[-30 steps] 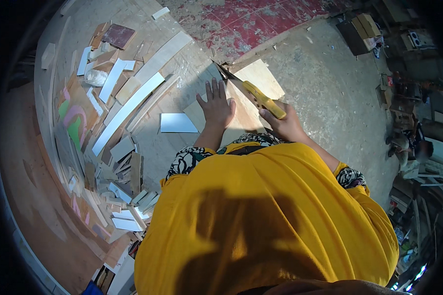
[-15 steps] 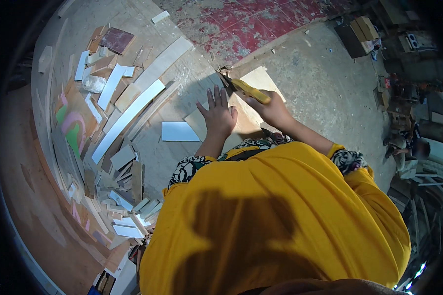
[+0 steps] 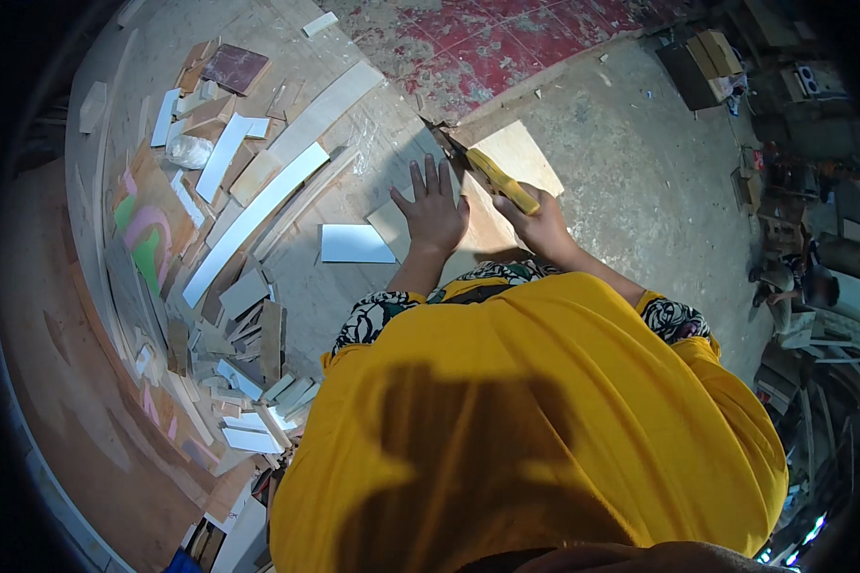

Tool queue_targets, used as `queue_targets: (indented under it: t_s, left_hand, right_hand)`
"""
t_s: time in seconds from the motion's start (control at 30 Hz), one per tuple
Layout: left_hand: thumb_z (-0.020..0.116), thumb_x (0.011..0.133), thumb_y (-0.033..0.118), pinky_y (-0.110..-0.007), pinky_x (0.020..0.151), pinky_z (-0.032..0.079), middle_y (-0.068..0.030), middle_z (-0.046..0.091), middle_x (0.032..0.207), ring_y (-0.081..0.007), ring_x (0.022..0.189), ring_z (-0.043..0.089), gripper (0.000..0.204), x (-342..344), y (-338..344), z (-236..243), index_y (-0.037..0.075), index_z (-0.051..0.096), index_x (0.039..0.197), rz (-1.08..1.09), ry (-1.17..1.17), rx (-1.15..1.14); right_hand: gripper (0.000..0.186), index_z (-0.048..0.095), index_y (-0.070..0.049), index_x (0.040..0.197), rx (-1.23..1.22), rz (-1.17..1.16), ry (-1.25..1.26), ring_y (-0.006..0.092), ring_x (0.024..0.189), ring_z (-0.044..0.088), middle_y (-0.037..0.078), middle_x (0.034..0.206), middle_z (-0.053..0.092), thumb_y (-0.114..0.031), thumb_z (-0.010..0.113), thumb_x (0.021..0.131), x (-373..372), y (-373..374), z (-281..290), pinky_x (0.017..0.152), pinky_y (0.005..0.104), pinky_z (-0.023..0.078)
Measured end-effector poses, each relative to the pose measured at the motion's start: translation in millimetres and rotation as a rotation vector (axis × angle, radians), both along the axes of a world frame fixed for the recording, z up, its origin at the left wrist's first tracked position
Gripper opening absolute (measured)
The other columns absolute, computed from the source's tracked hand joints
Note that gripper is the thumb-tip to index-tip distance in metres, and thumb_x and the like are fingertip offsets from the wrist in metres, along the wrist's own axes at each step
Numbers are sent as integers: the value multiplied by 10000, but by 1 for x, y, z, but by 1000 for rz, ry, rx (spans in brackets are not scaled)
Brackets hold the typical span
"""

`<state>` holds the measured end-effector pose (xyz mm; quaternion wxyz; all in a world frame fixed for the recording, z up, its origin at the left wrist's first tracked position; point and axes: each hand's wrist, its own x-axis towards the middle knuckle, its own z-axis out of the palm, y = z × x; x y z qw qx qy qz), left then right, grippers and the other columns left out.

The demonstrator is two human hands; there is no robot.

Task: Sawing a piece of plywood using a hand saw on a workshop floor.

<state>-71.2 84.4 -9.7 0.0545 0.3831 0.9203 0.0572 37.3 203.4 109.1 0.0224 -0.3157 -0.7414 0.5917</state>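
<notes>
My right hand (image 3: 545, 229) is wrapped round the yellow handle of a handsaw (image 3: 503, 180). Its dark blade slants away from me to the far left, lying along a pale wooden board (image 3: 518, 159) at the workbench edge. Flat on the board, left of the blade, rests my left hand (image 3: 437, 216) with its fingers spread. Part of the board juts out past the bench over the floor. A small white panel (image 3: 357, 244) lies on the bench just left of my left wrist.
Wood offcuts and a long white strip (image 3: 256, 225) clutter the workbench (image 3: 301, 215) on the left. Beyond the bench edge is a concrete floor (image 3: 631, 162), with red tiles (image 3: 506, 48) farther off. Cardboard boxes (image 3: 715, 55) stand at the far right; a person (image 3: 795, 277) sits at the right.
My right hand and the saw have drawn back a little toward me. My left hand stays pressed flat on the board. The view has shifted slightly.
</notes>
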Motion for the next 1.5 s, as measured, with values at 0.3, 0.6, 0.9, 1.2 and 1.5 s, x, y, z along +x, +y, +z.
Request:
queue_targets:
  t_s: [0.3,0.6,0.9,1.2,1.5]
  left_hand:
    - [446,883,412,-702,1023,65,-124,157,1550,-336,1425,126,696,2,-2,7,76,256,1462,10,4,15]
    - [479,867,404,-716,992,108,-144,214,1528,-353,1410,163,673,-1,-2,-10,56,330,1424,1,26,74]
    - [481,864,398,-710,991,117,-144,237,1517,-350,1403,156,664,-2,-3,-7,54,346,1415,-13,62,145]
    - [429,888,424,-710,1029,81,-111,173,1546,-343,1425,110,680,-1,-3,-5,91,269,1459,3,-17,69]
    - [426,881,441,-718,1008,137,-131,174,1541,-369,1403,178,691,-4,-3,-2,79,281,1451,13,39,23]
  right_hand:
    - [329,574,-9,960,-163,16,72,98,618,510,18,688,536,-327,636,903,44,-6,-33,566,267,444]
    - [311,574,-10,835,104,22,27,134,659,514,42,688,544,-309,645,887,68,-23,22,606,309,411]
    - [452,584,-6,843,34,-123,-8,111,662,457,-3,689,511,-448,676,830,113,-23,50,569,290,355]
    - [332,613,16,931,100,-45,-132,103,634,496,36,683,555,-308,659,878,81,-13,87,569,286,408]
    - [344,652,22,901,152,-31,-162,143,561,549,73,652,608,-316,680,849,36,12,68,549,305,447]
